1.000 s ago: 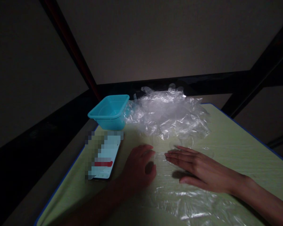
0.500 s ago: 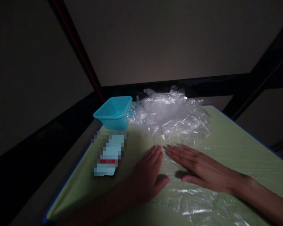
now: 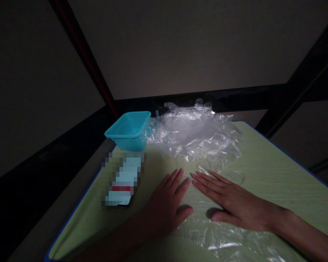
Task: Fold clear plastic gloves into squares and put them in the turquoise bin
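Note:
My left hand (image 3: 169, 203) lies palm down with its fingers stretched out, holding nothing. Close to its fingertips is my right hand (image 3: 232, 200), also flat and open, palm down. Under and around both hands a thin clear plastic sheet (image 3: 229, 240), looking like a disposable glove, is spread on the pale green table (image 3: 276, 174). Part of it is hidden by my hands. Beyond my fingers sits a heap of crumpled clear plastic gloves (image 3: 196, 131).
A turquoise plastic basin (image 3: 132, 127) stands at the back left, touching the heap. In front of it lies a phone-like object (image 3: 125, 178), blurred by pixelation. The table has a blue edge, and a wall rises behind it.
My left hand's fingers have spread a little wider. My right hand has shifted slightly toward me. The whole view has moved slightly.

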A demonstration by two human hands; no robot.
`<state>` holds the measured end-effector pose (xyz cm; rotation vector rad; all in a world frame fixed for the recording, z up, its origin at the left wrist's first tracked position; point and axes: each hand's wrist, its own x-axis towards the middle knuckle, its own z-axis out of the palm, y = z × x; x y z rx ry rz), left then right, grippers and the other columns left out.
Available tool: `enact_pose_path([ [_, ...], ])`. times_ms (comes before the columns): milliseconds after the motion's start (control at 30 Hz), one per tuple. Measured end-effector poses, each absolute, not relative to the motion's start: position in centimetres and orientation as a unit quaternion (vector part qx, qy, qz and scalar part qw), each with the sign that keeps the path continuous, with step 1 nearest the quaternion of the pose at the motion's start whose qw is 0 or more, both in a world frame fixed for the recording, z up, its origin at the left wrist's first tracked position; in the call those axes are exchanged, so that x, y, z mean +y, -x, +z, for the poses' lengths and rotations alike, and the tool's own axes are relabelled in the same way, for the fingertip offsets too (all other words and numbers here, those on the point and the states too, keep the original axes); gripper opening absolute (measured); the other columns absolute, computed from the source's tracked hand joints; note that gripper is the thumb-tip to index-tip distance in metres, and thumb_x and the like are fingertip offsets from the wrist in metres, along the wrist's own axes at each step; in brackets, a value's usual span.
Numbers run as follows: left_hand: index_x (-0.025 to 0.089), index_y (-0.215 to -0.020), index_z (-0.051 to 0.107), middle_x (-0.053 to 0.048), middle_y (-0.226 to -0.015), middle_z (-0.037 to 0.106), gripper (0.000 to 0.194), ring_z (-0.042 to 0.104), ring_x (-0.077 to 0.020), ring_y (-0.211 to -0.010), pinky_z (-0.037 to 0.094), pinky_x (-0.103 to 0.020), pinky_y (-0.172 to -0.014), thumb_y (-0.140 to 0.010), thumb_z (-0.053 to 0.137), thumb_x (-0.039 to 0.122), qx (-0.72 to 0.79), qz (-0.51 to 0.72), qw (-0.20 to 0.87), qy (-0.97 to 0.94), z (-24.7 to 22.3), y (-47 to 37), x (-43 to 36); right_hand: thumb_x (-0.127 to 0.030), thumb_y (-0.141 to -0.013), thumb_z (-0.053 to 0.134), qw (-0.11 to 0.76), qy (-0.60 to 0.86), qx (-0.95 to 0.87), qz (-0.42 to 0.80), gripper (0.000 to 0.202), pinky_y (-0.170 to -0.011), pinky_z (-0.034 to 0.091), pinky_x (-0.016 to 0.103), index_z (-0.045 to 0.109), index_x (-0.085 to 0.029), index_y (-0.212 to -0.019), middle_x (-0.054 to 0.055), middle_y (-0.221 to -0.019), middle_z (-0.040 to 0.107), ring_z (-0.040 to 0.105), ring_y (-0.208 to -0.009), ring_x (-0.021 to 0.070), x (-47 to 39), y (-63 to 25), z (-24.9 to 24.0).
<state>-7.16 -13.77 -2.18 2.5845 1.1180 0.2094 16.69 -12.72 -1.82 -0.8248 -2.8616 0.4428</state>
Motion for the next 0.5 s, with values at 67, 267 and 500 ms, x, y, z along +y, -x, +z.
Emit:
enact_pose_path([
  [67,0.011,-0.138,0.03,-0.018,-0.149,0.019,0.065,0.012,-0.0282,-0.138,0.021,-0.05,-0.109,-0.083,0.053,0.035,0.394,0.061,0.158,-0.903,-2.1,7.2,-13.8,-0.048,-0.088,0.044,0.058,0.276,-0.949,0.139,0.076,-0.108,0.019,0.054,0.002,-0.02,-0.145,0.011,-0.149,0.016,0.014,-0.136,0.0272,-12.7,-16.7,-1.9],
  [267,0.011,-0.138,0.029,-0.018,-0.149,0.019,0.065,0.012,-0.0269,-0.138,0.021,-0.048,-0.11,-0.083,0.053,0.033,0.402,0.064,0.159,-0.899,-2.3,7.5,-13.7,-0.048,-0.09,0.041,0.039,0.279,-0.951,0.126,0.074,-0.108,0.02,0.055,0.001,-0.02,-0.145,0.01,-0.15,0.014,0.011,-0.137,0.0273,-13.0,-16.9,-1.8],
  [500,0.011,-0.138,0.03,-0.018,-0.149,0.017,0.064,0.012,-0.0282,-0.138,0.02,-0.048,-0.11,-0.083,0.054,0.034,0.414,0.046,0.165,-0.894,-2.1,8.2,-13.5,-0.048,-0.089,0.042,0.057,0.28,-0.949,0.13,0.072,-0.109,0.019,0.053,0.006,-0.021,-0.145,0.009,-0.15,0.015,0.012,-0.137,0.0267,-13.0,-17.2,-1.9],
])
